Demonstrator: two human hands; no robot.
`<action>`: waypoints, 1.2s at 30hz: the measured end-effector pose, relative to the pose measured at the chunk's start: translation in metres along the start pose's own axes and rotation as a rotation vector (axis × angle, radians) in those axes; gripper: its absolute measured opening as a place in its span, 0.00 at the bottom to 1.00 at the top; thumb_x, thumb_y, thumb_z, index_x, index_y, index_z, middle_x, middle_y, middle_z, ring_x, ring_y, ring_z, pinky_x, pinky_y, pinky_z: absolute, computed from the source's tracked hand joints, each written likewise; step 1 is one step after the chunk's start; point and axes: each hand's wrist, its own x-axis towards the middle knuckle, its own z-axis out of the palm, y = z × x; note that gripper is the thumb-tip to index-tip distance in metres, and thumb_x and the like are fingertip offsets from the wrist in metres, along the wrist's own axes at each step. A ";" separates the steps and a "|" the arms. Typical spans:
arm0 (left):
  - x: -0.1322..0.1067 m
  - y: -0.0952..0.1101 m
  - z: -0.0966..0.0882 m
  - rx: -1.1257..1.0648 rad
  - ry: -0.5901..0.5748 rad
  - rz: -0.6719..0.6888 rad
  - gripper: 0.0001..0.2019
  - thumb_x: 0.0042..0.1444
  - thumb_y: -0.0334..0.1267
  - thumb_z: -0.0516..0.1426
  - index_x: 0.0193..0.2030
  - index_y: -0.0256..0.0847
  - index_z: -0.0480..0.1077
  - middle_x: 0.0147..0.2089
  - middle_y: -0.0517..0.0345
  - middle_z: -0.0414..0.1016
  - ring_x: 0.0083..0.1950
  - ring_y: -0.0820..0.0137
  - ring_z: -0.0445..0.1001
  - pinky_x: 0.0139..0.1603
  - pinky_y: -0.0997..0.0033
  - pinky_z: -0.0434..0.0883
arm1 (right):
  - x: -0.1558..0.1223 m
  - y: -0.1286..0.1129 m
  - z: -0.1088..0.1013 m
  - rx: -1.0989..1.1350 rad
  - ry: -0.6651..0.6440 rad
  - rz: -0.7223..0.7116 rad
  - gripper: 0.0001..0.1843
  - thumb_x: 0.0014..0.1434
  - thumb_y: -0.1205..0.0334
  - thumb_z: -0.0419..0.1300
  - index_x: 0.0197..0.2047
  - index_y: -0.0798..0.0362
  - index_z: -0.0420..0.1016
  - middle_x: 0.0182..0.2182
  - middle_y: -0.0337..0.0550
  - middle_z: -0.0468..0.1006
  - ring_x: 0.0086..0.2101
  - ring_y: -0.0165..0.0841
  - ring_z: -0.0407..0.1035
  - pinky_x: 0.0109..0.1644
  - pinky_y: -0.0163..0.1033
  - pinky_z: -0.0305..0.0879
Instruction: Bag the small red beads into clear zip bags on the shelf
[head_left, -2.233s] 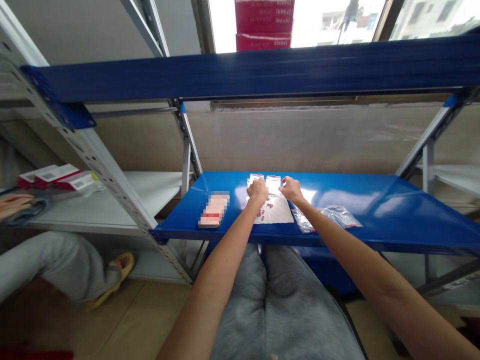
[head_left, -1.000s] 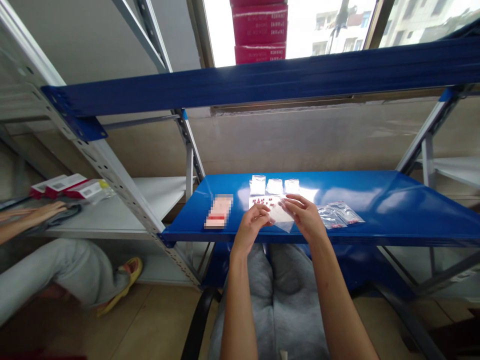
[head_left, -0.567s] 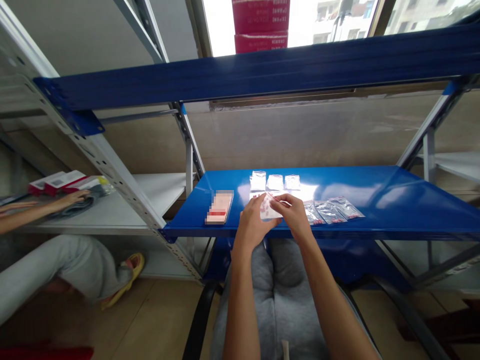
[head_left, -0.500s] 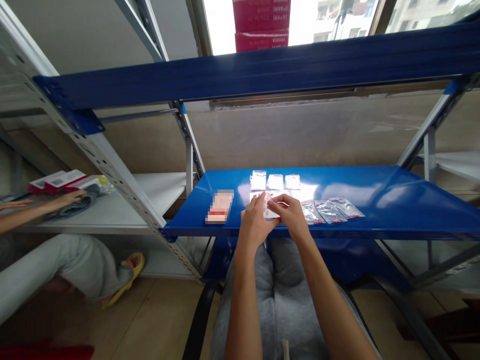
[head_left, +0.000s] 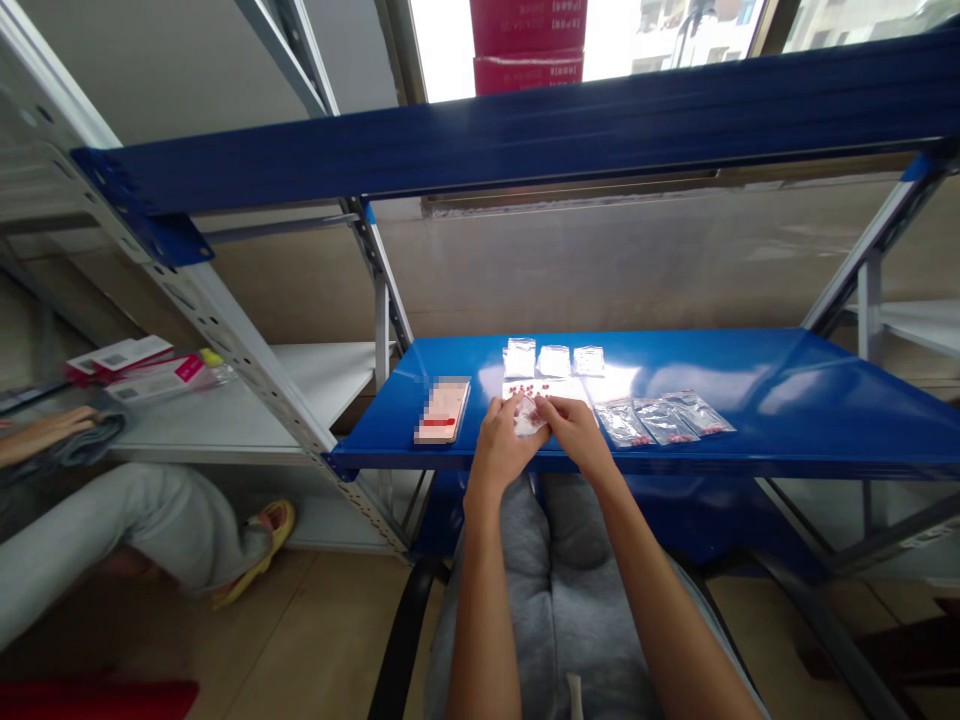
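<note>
Between my two hands, over the front edge of the blue shelf, is a small clear zip bag [head_left: 529, 418]. My left hand [head_left: 501, 440] grips its left side, and my right hand [head_left: 576, 430] pinches its upper right edge. Behind them a white sheet [head_left: 570, 388] lies flat, with several small red pieces [head_left: 531, 388] on it. To the right lie clear bags [head_left: 664, 420] with small red pieces at their lower ends. Three small stacks of flat clear bags [head_left: 553, 360] sit in a row beyond the sheet.
A phone-like, blurred-out object [head_left: 442, 410] lies left on the blue shelf [head_left: 810, 400]. A blue crossbeam [head_left: 480, 150] spans above. At far left another person's hand [head_left: 71, 425] rests on grey cloth near white and red boxes [head_left: 154, 378]. A metal upright [head_left: 247, 350] separates the shelves.
My hands have shifted slightly and come lower around the bag, showing more of the red pieces on the sheet. The other person's hand and the grey cloth have moved left.
</note>
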 end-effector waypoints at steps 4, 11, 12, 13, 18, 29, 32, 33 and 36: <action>-0.001 -0.006 0.001 0.006 0.008 0.001 0.24 0.56 0.44 0.66 0.59 0.41 0.73 0.45 0.53 0.71 0.46 0.63 0.76 0.49 0.64 0.75 | -0.002 -0.003 0.000 -0.108 0.024 -0.039 0.30 0.65 0.39 0.52 0.20 0.52 0.67 0.17 0.38 0.66 0.24 0.31 0.62 0.29 0.36 0.52; -0.002 -0.018 -0.004 0.078 0.002 -0.014 0.23 0.57 0.46 0.66 0.57 0.41 0.73 0.43 0.54 0.72 0.45 0.63 0.76 0.49 0.63 0.75 | 0.001 0.015 0.002 -0.038 0.049 -0.045 0.18 0.66 0.49 0.53 0.37 0.52 0.79 0.30 0.43 0.81 0.31 0.35 0.73 0.35 0.37 0.66; -0.003 -0.020 -0.005 0.088 0.007 -0.019 0.23 0.57 0.46 0.66 0.57 0.41 0.73 0.44 0.54 0.72 0.45 0.63 0.76 0.49 0.63 0.75 | 0.002 0.020 0.001 -0.082 0.060 -0.056 0.16 0.65 0.52 0.54 0.39 0.51 0.79 0.32 0.44 0.82 0.33 0.36 0.74 0.38 0.38 0.67; -0.003 -0.023 -0.006 0.098 0.011 -0.023 0.23 0.57 0.47 0.66 0.57 0.41 0.73 0.44 0.54 0.72 0.46 0.63 0.76 0.50 0.63 0.75 | 0.002 0.025 0.000 -0.153 0.068 -0.065 0.13 0.64 0.55 0.55 0.39 0.51 0.80 0.33 0.44 0.83 0.34 0.36 0.74 0.40 0.39 0.67; -0.003 -0.034 -0.009 0.127 0.001 -0.033 0.25 0.56 0.48 0.67 0.58 0.42 0.72 0.45 0.54 0.73 0.46 0.63 0.76 0.52 0.62 0.74 | 0.001 0.037 -0.001 -0.495 0.041 -0.002 0.10 0.61 0.64 0.59 0.37 0.50 0.84 0.33 0.44 0.81 0.34 0.36 0.72 0.41 0.39 0.63; -0.005 -0.035 -0.006 0.169 -0.056 -0.048 0.26 0.54 0.47 0.67 0.58 0.41 0.73 0.47 0.52 0.74 0.48 0.62 0.77 0.51 0.63 0.74 | 0.000 0.040 0.008 -0.670 -0.009 -0.031 0.10 0.64 0.65 0.61 0.42 0.47 0.85 0.39 0.45 0.77 0.42 0.37 0.70 0.42 0.37 0.61; -0.005 -0.036 -0.005 0.174 -0.064 -0.048 0.27 0.54 0.47 0.67 0.59 0.40 0.73 0.48 0.51 0.74 0.48 0.61 0.77 0.51 0.63 0.75 | 0.000 0.040 0.010 -0.684 -0.013 -0.033 0.11 0.65 0.66 0.60 0.43 0.47 0.85 0.39 0.46 0.77 0.43 0.38 0.70 0.43 0.38 0.61; -0.005 -0.036 -0.005 0.174 -0.065 -0.048 0.27 0.54 0.47 0.67 0.59 0.40 0.73 0.48 0.51 0.74 0.48 0.61 0.77 0.51 0.63 0.75 | 0.000 0.040 0.010 -0.685 -0.013 -0.035 0.11 0.65 0.66 0.60 0.43 0.47 0.85 0.40 0.46 0.77 0.43 0.38 0.70 0.43 0.38 0.62; -0.005 -0.035 -0.005 0.176 -0.065 -0.051 0.27 0.54 0.48 0.68 0.59 0.40 0.74 0.48 0.50 0.75 0.49 0.61 0.77 0.51 0.62 0.75 | -0.001 0.040 0.011 -0.686 -0.018 -0.044 0.11 0.65 0.66 0.60 0.43 0.48 0.84 0.41 0.47 0.77 0.44 0.38 0.70 0.44 0.38 0.62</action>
